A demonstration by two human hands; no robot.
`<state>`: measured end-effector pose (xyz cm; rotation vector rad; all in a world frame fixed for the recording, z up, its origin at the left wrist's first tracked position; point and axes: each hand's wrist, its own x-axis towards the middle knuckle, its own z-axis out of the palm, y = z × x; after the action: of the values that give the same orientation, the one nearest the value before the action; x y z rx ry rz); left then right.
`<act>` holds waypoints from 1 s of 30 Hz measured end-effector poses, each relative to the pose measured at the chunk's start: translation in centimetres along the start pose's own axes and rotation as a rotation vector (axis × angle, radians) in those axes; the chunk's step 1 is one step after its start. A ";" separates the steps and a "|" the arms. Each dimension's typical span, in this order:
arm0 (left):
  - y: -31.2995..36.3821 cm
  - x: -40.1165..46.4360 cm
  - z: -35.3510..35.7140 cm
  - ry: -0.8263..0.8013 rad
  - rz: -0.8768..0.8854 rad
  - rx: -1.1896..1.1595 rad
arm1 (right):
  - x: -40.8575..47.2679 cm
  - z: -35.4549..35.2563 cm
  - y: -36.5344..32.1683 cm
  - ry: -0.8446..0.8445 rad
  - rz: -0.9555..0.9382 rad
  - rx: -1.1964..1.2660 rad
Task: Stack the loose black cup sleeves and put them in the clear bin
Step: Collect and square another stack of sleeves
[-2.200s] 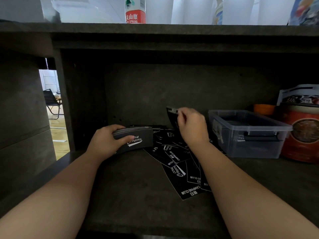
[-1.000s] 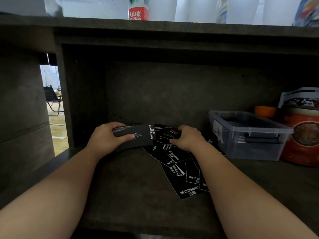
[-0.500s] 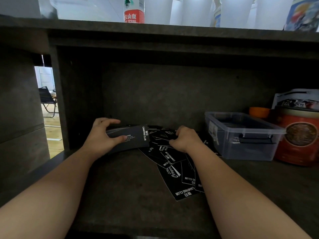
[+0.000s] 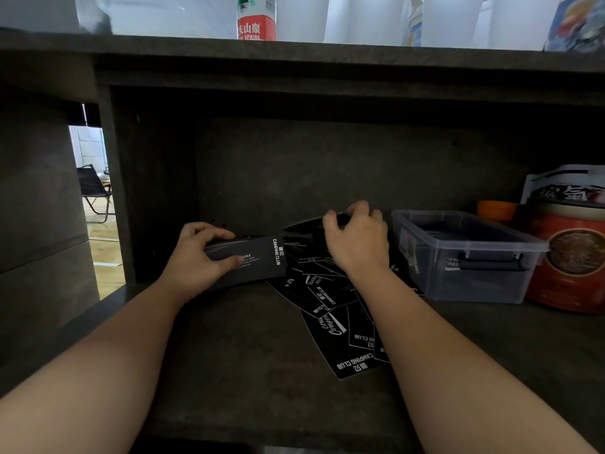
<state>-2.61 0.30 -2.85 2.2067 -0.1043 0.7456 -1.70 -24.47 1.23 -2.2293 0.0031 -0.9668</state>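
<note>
My left hand (image 4: 196,257) grips a gathered stack of sleeves (image 4: 252,262) by its left end, thumb across the front and fingers over the top edge. Just right of it the loose black sleeves (image 4: 340,326) lie fanned over the dark shelf (image 4: 248,362). My right hand (image 4: 358,242) hovers above the back of that pile, fingers curled, pinching the edge of one raised sleeve (image 4: 302,224). Further right stands the clear bin (image 4: 465,257), lidless, with a few black sleeves dimly visible inside. A red canister (image 4: 573,260) stands against its right side.

Black, white-lettered sleeves (image 4: 340,339); clear bin (image 4: 465,257)
</note>
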 end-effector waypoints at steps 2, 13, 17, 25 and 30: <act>0.0 0.0 0.1 -0.003 0.001 0.001 | 0.2 -0.4 -0.2 0.052 0.018 0.102; -0.1 0.0 0.0 -0.042 0.004 -0.036 | 0.9 -0.3 0.1 -0.341 0.478 0.470; 0.0 -0.1 0.1 -0.011 0.002 -0.049 | -0.1 2.5 0.6 -0.404 0.170 -0.059; -0.1 0.0 0.1 -0.023 0.056 0.073 | -0.6 5.4 1.5 -0.482 -0.096 -0.221; -0.2 -0.1 0.2 0.002 0.066 0.074 | -0.6 4.6 1.4 -0.427 -0.080 0.068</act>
<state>-2.54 0.27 -3.11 2.2818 -0.1517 0.7994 1.24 -22.60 -2.18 -2.3432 -0.3085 -0.5055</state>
